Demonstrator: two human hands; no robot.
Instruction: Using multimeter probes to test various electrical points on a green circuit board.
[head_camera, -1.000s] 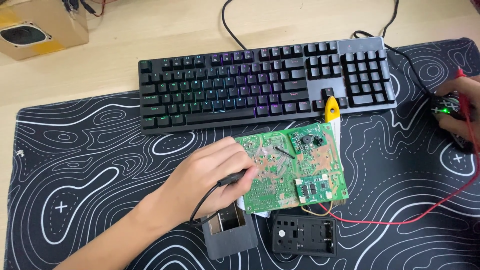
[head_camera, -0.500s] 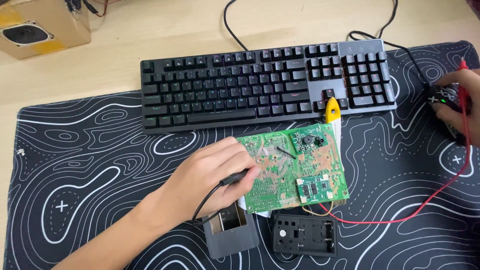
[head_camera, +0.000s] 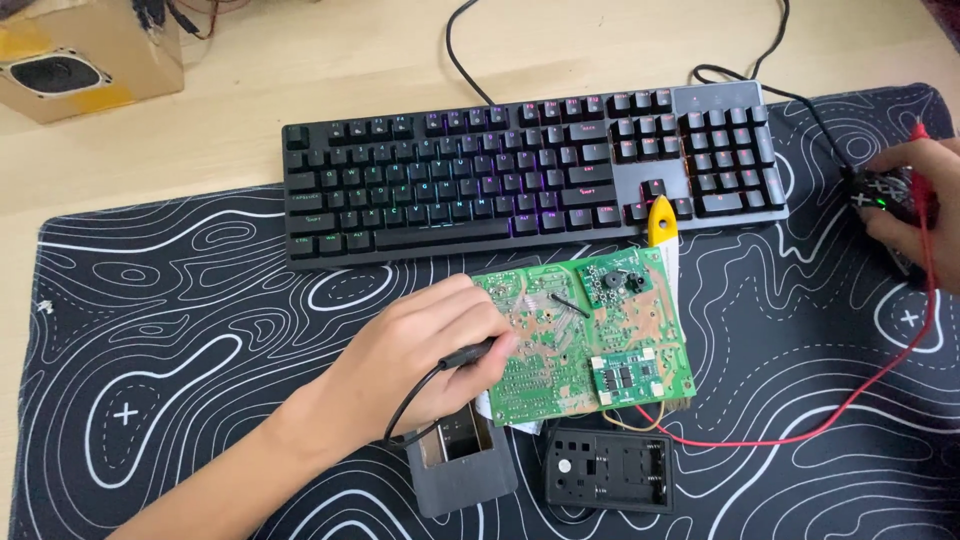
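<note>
Two hands barely moved: my left hand stays clamped on the black probe over the green circuit board; my right hand, at three o'clock, keeps gripping the mouse.

One keyboard, one green circuit board, two dark boxes, one red wire, two hands

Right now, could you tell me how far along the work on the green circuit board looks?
Done: the green circuit board lies bare on the mat, with a black housing and a grey part beside it. In hand: the left hand holds a black probe at the board, while the right hand, with a red lead, rests on a black device. Left: both casing pieces sit unattached.
</note>
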